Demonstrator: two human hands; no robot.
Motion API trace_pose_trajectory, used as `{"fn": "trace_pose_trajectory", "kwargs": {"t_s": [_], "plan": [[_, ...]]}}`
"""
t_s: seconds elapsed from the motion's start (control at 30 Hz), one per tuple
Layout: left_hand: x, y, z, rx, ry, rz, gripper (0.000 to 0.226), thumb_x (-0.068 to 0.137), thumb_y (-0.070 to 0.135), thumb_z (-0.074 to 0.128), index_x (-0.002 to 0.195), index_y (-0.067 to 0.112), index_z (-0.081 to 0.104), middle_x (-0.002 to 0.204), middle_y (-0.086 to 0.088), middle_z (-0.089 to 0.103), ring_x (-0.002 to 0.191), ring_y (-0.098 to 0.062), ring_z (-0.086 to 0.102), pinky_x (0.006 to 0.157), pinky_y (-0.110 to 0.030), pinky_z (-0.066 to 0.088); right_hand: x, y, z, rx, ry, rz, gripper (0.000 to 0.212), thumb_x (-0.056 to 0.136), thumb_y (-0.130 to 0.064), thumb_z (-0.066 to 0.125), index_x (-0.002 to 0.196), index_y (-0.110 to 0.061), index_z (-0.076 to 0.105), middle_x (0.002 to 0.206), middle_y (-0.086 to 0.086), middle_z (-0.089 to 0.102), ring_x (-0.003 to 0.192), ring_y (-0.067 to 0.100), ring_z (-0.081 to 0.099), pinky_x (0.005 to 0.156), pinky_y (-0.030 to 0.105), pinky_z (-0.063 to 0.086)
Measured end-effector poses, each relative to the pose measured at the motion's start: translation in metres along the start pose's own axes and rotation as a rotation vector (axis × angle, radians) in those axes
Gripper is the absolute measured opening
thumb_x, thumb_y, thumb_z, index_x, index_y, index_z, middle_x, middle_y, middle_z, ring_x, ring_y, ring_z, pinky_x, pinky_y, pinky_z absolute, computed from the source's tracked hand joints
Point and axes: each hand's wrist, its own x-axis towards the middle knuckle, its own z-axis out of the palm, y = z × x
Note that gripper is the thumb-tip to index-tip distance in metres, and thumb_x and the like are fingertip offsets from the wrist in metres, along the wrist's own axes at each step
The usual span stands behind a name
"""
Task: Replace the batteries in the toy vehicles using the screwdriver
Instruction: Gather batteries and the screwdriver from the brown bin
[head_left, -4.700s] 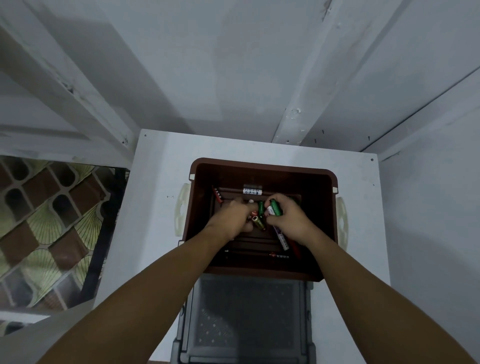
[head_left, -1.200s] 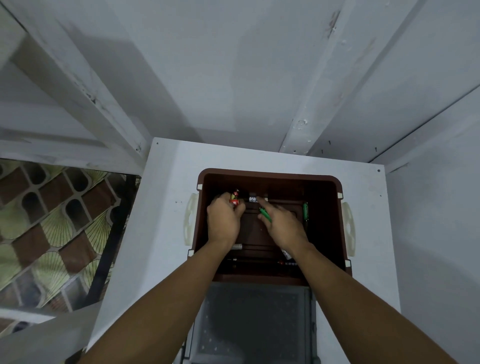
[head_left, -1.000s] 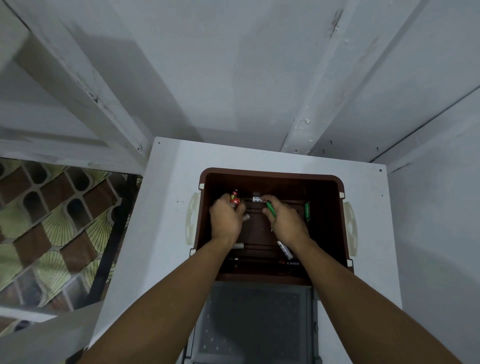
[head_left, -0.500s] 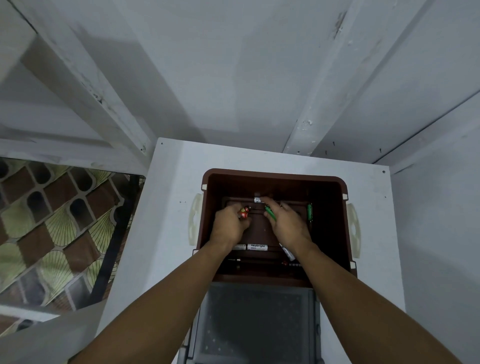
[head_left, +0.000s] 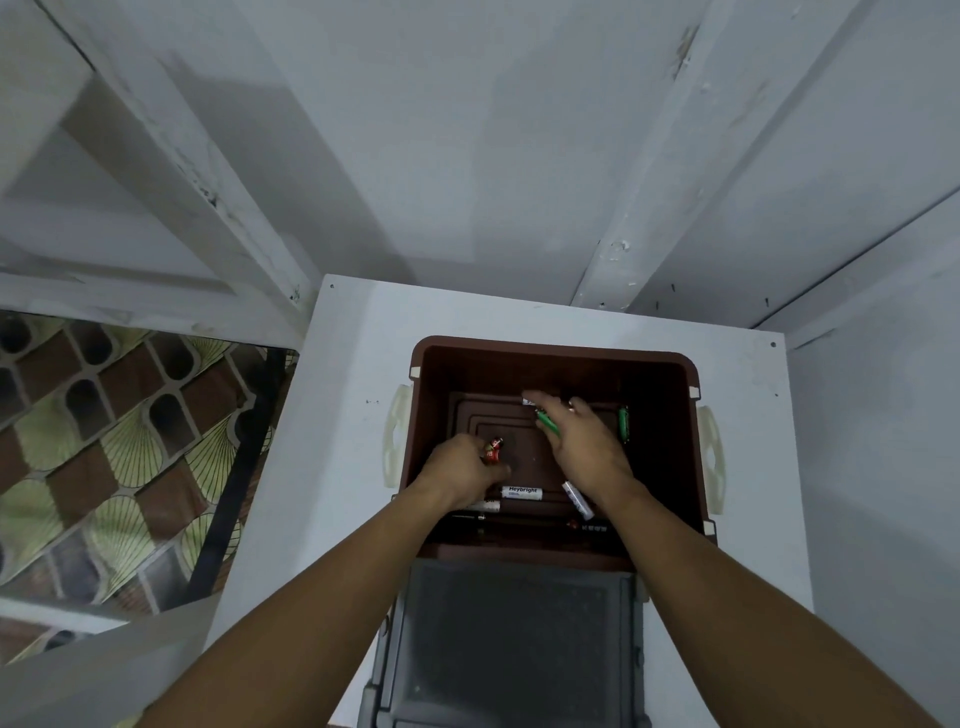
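Note:
Both my hands reach down into a brown plastic bin (head_left: 660, 374) with loose batteries on its floor. My left hand (head_left: 460, 475) grips a red battery (head_left: 492, 449) near the bin's left side. My right hand (head_left: 582, 441) holds a green battery (head_left: 546, 422) under its fingers, which stretch toward a white battery (head_left: 530, 401) at the back. Another green battery (head_left: 623, 423) lies at the right. A white "Heybright" battery (head_left: 521, 492) and a second white battery (head_left: 576, 500) lie near the front. No toy vehicle or screwdriver is in view.
The bin stands on a white table (head_left: 332, 415) set against grey-white walls. A grey plastic container (head_left: 511, 644) sits in front of the bin. Cream handles (head_left: 396, 434) stick out on the bin's sides. A patterned floor (head_left: 104, 441) lies to the left.
My left hand has pulled back toward the bin's front left, still with the red battery. My right hand's fingers have spread toward the back. White batteries near the front are now uncovered.

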Motion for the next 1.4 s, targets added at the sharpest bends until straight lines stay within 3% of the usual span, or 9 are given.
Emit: {"fn": "trace_pose_trajectory", "kwargs": {"t_s": [0.1, 0.17, 0.33, 0.47, 0.6, 0.83, 1.0, 1.2, 1.4], "plan": [[-0.004, 0.003, 0.000, -0.085, -0.099, -0.028, 0.015, 0.092, 0.017, 0.069, 0.098, 0.005, 0.064, 0.075, -0.005, 0.061, 0.056, -0.012, 0.052, 0.047, -0.019, 0.045, 0.001, -0.003, -0.001, -0.065, -0.147, 0.015, 0.053, 0.104, -0.024, 0.038, 0.144, -0.056, 0.024, 0.150, 0.019, 0.032, 0.129, 0.040, 0.045, 0.099, 0.038, 0.044], [-0.006, 0.006, 0.001, -0.079, -0.119, -0.011, 0.009, 0.092, 0.014, 0.069, 0.093, 0.009, 0.062, 0.070, -0.001, 0.057, 0.054, -0.009, 0.051, 0.043, -0.015, 0.041, 0.002, -0.005, -0.001, -0.090, -0.155, 0.030, 0.054, 0.104, -0.023, 0.038, 0.145, -0.055, 0.023, 0.152, 0.018, 0.030, 0.131, 0.039, 0.043, 0.099, 0.038, 0.044], [-0.003, 0.002, 0.010, 0.150, -0.021, 0.214, 0.013, 0.091, 0.020, 0.069, 0.096, 0.008, 0.067, 0.093, -0.009, 0.071, 0.089, -0.022, 0.065, 0.072, -0.025, 0.045, 0.002, -0.006, 0.000, -0.028, -0.054, 0.034, 0.035, 0.102, -0.021, 0.041, 0.135, -0.032, 0.042, 0.129, 0.016, 0.050, 0.108, 0.036, 0.057, 0.088, 0.039, 0.050], [0.000, 0.002, 0.010, 0.238, -0.128, 0.291, 0.012, 0.090, 0.018, 0.070, 0.101, 0.012, 0.069, 0.093, -0.003, 0.070, 0.091, -0.017, 0.064, 0.076, -0.021, 0.045, 0.000, -0.005, -0.005, -0.026, 0.018, 0.059, 0.023, 0.102, -0.019, 0.041, 0.124, -0.021, 0.045, 0.116, 0.018, 0.051, 0.098, 0.037, 0.058, 0.081, 0.039, 0.051], [0.003, 0.004, 0.010, 0.374, -0.205, 0.294, 0.030, 0.088, 0.017, 0.072, 0.118, 0.014, 0.068, 0.113, -0.008, 0.069, 0.106, -0.022, 0.063, 0.090, -0.028, 0.049, -0.003, -0.003, -0.006, -0.011, 0.134, 0.101, 0.023, 0.101, -0.022, 0.043, 0.120, -0.009, 0.046, 0.113, 0.019, 0.053, 0.097, 0.039, 0.058, 0.076, 0.039, 0.049], [0.006, 0.005, 0.013, 0.493, -0.169, 0.285, 0.039, 0.088, 0.020, 0.071, 0.126, 0.012, 0.062, 0.127, -0.014, 0.059, 0.115, -0.028, 0.058, 0.093, -0.033, 0.046, -0.011, -0.012, -0.002, 0.097, 0.261, 0.288, 0.033, 0.101, -0.028, 0.045, 0.124, -0.004, 0.040, 0.112, 0.022, 0.059, 0.098, 0.036, 0.061, 0.069, 0.033, 0.043], [0.005, 0.006, 0.013, 0.419, -0.149, 0.270, 0.030, 0.090, 0.018, 0.069, 0.119, 0.009, 0.064, 0.119, -0.012, 0.065, 0.108, -0.026, 0.061, 0.084, -0.028, 0.044, -0.007, -0.025, 0.003, 0.111, 0.248, 0.422, 0.038, 0.102, -0.032, 0.043, 0.125, -0.003, 0.036, 0.110, 0.019, 0.063, 0.099, 0.035, 0.063, 0.066, 0.030, 0.037], [-0.005, 0.003, 0.007, 0.233, -0.074, 0.267, 0.027, 0.091, 0.018, 0.068, 0.115, 0.007, 0.065, 0.110, -0.009, 0.069, 0.102, -0.025, 0.065, 0.086, -0.030, 0.052, 0.003, -0.034, 0.013, 0.193, 0.311, 0.536, 0.038, 0.102, -0.031, 0.042, 0.126, -0.002, 0.034, 0.110, 0.020, 0.064, 0.099, 0.037, 0.063, 0.065, 0.032, 0.037], [-0.009, -0.002, 0.003, -0.226, 0.096, 0.081, 0.025, 0.096, 0.038, 0.060, 0.084, 0.017, 0.060, 0.079, -0.004, 0.062, 0.065, -0.016, 0.054, 0.068, -0.031, 0.048, 0.006, -0.033, 0.013, 0.195, 0.314, 0.628, 0.047, 0.102, -0.031, 0.044, 0.133, -0.001, 0.028, 0.116, 0.024, 0.062, 0.106, 0.041, 0.061, 0.082, 0.044, 0.048]]}}
